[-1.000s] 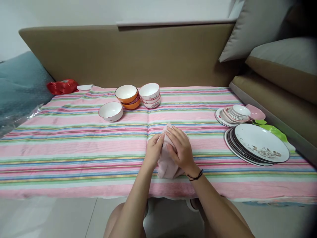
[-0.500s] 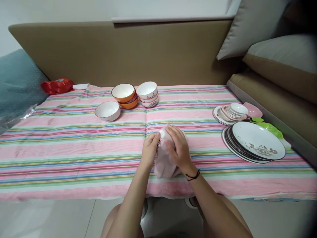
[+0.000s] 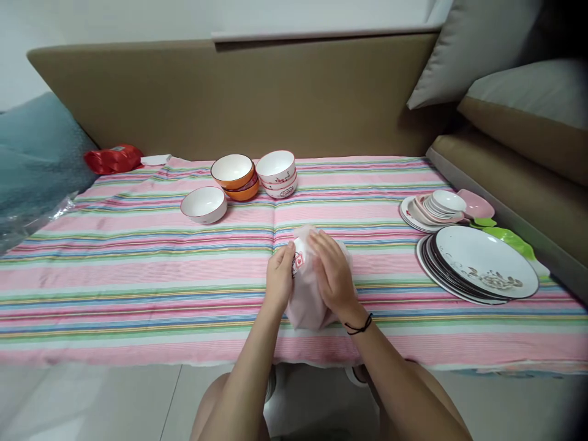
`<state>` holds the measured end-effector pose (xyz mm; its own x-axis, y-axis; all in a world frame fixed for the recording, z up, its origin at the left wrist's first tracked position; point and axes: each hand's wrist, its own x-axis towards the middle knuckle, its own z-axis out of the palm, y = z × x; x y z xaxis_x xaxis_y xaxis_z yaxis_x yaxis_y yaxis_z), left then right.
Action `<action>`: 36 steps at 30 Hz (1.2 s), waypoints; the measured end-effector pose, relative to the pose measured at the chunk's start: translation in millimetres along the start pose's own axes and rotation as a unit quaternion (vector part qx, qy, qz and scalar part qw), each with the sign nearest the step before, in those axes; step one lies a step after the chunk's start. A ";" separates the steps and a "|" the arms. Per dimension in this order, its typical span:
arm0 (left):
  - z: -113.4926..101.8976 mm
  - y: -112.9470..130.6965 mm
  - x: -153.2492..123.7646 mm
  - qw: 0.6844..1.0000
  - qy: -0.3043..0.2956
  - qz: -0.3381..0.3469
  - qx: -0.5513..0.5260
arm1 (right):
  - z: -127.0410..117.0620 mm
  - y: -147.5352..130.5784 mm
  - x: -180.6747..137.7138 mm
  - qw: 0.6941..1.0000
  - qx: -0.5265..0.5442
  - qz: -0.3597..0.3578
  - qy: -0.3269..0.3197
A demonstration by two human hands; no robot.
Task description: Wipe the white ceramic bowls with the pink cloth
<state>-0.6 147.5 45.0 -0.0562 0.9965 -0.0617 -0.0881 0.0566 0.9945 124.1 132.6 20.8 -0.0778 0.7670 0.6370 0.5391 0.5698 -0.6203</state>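
My left hand (image 3: 278,278) grips the side of a white bowl (image 3: 299,260) with a small red mark, held just above the striped cloth (image 3: 138,269). My right hand (image 3: 333,275) presses a pale pink rag (image 3: 309,300) over the bowl, fingers curved round it. Most of the bowl is hidden under the rag and my right hand. Both hands are at the middle front of the cloth.
Behind stand a lone white bowl (image 3: 204,204), a stack of orange bowls (image 3: 234,176) and a stack of white patterned bowls (image 3: 277,173). At the right lie stacked large plates (image 3: 482,266), small saucers (image 3: 436,207), a pink dish (image 3: 478,208) and a green dish (image 3: 512,242). A red packet (image 3: 113,158) is far left.
My right hand with the rag has shifted slightly over the bowl, and the bowl's red mark now shows beside my left fingers. The camera moved a little.
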 end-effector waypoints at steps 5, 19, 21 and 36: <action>-0.1 -2.6 0.5 1.000 0.004 0.008 0.009 | -1.0 -12.9 -2.3 0.998 -0.009 -0.063 -0.011; 3.2 4.9 -5.1 0.994 -0.112 0.002 0.019 | -5.1 17.0 4.1 0.964 0.126 0.221 0.079; 3.6 5.9 -5.8 0.993 -0.114 0.001 0.016 | -6.2 17.9 3.5 0.951 0.148 0.259 0.078; 5.6 5.4 -4.0 0.991 -0.132 -0.012 -0.004 | -6.5 26.1 -1.4 0.949 0.144 0.268 0.084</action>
<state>4.7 144.2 51.1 0.2079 0.9763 -0.0597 -0.0935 0.0806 0.9924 143.8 144.5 6.7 0.2915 0.9249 0.2442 0.2105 0.1871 -0.9595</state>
